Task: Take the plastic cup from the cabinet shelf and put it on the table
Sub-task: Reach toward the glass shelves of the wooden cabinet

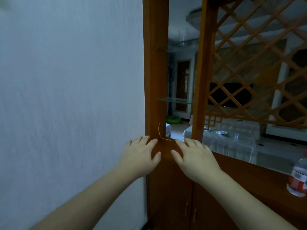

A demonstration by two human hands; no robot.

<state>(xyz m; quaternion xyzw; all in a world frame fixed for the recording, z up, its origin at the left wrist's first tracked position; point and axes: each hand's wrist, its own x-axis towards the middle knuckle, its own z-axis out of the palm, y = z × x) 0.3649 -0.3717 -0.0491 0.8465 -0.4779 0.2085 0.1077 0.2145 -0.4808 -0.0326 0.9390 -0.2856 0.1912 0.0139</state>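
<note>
While both hands lie flat and empty on the counter:
left hand (141,156): holding nothing
right hand (194,158): holding nothing
cup (183,37): clear, high above hands on glass shelf (172,99)
risk: hard-to-see cup, long upward reach could tip it

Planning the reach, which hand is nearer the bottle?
Right. The right hand rests on the counter left of the bottle; the left hand lies farther left.

We see a smooth, satin wooden cabinet (156,80), glass shelves (174,100) — and a matt, faintly textured wall (71,97).
</note>
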